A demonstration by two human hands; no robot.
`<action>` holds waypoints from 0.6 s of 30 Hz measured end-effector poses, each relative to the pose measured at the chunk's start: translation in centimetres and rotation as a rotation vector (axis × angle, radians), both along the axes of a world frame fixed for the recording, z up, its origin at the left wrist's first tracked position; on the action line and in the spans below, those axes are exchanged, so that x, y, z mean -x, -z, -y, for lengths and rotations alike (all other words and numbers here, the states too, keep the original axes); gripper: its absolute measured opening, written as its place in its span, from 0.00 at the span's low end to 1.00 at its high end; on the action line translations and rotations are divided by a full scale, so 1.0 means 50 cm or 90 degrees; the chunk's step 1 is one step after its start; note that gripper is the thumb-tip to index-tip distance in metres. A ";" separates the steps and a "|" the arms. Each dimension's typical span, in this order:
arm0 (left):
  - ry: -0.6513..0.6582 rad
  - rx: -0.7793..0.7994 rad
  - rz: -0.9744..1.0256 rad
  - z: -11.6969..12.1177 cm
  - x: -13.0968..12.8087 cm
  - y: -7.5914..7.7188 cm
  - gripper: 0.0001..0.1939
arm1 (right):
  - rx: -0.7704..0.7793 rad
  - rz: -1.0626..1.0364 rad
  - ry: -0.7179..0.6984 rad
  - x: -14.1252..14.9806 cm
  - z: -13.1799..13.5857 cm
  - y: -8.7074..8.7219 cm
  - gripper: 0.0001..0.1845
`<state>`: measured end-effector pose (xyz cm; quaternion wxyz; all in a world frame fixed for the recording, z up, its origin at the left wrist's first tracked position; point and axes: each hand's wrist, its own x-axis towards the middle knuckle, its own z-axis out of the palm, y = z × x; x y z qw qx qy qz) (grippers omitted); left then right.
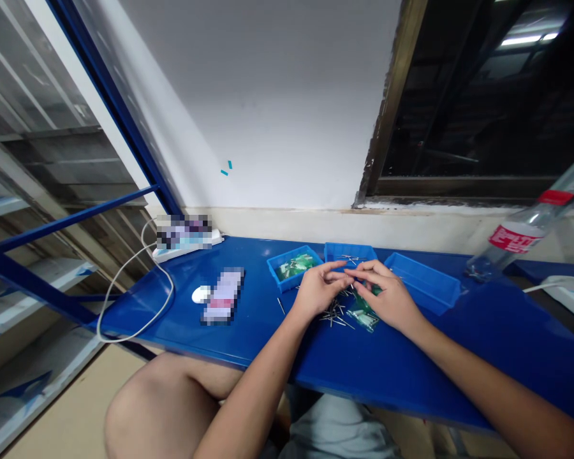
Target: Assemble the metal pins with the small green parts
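Note:
My left hand (318,290) and my right hand (390,296) meet fingertip to fingertip above the blue table. Both are closed in a pinch; whatever lies between the fingertips is too small to make out. Beneath them spreads a loose pile of thin metal pins (335,316). A clear and green plastic packet (363,317) lies under my right hand, partly covered by it. Left of my left hand stands a blue tray (273,275) of green and white packets. Behind the hands, a second blue tray (332,250) contains a few metal pins.
A third blue tray (430,290) stands to the right, near a tilted plastic bottle (514,239). On the left lie a blurred-out flat object (223,296), a white round object (201,294) and a power strip (191,247) with a looping cable (171,290). The wall bounds the table behind.

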<state>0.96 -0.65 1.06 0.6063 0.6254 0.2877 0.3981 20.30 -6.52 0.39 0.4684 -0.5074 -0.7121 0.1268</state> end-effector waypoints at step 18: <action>-0.098 -0.297 -0.088 0.008 0.005 -0.015 0.36 | 0.064 -0.153 -0.004 0.000 -0.009 0.005 0.16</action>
